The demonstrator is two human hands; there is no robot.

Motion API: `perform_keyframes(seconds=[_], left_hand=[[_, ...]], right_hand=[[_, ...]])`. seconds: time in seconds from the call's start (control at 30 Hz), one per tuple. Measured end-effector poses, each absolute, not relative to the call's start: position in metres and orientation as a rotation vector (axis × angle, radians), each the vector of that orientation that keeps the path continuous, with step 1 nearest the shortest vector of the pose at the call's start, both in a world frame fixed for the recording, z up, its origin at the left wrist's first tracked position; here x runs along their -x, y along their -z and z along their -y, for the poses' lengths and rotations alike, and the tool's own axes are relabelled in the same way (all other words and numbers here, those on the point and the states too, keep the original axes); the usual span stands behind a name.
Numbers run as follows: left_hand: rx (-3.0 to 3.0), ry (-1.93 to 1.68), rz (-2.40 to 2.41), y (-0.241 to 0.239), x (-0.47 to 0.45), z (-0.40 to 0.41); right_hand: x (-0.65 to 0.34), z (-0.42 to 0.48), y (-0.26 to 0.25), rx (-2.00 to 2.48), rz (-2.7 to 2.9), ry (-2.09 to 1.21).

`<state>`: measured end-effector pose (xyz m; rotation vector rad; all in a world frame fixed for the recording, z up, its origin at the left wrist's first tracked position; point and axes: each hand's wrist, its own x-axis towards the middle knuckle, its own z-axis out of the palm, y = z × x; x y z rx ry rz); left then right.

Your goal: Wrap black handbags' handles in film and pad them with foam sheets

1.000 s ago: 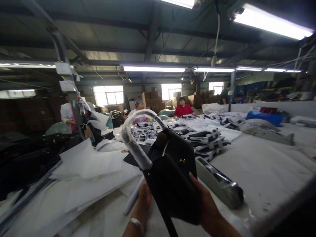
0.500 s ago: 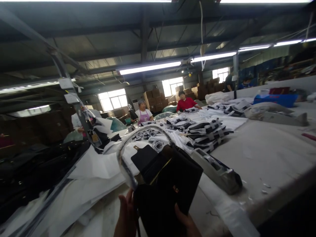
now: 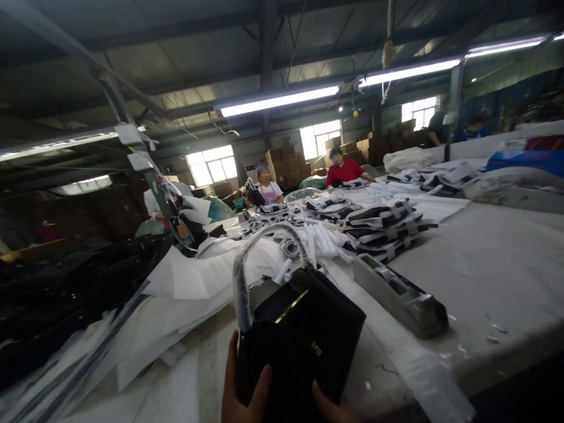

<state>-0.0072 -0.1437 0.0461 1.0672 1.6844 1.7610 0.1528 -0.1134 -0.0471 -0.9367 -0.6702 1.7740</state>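
A black handbag (image 3: 304,341) stands upright in front of me, its mouth open at the top. Its handle (image 3: 241,288) arches above it, wrapped in clear plastic. A small gold clasp (image 3: 316,349) sits on the front panel, and a gold strip (image 3: 291,306) runs along the opening. My left hand (image 3: 244,382) grips the bag's lower left side, thumb across the front. At the lower right, my right hand (image 3: 330,405) holds it with the thumb on the front; its other fingers are hidden behind the bag.
A grey tape dispenser (image 3: 399,296) stands right of the bag. White sheets (image 3: 185,282) spread at left, near a slanted post (image 3: 154,182). Stacked black-and-white wrapped pieces (image 3: 388,226) lie beyond. Two people (image 3: 268,191) sit across the table. Dark bags (image 3: 66,305) are heaped at far left.
The bag's flap, raised behind the opening before, no longer stands up in view. My left thumb has come round onto the bag's front. The camera view has shifted left.
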Motion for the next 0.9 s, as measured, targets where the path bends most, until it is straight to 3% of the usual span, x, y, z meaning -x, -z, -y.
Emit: perform_keyframes(seconds=[0.27, 0.47, 0.67, 0.9], left_hand=[[-1.186, -1.704, -1.891, -0.009, 0.011, 0.157], [-1.34, -1.5, -1.631, 0.004, 0.045, 0.147], [-1.676, -1.406, -1.413, -0.022, 0.056, 0.124], [-1.655, -1.398, -1.439, -0.009, 0.058, 0.104]], right_hand=[[-0.193, 0.102, 0.004, 1.137, 1.584, -1.457], [-0.215, 0.099, -0.029, 0.998, 1.614, -0.795], [-0.202, 0.082, -0.031, 0.812, 1.864, -0.715], [-0.185, 0.083, -0.046, 0.858, 2.091, -0.189]])
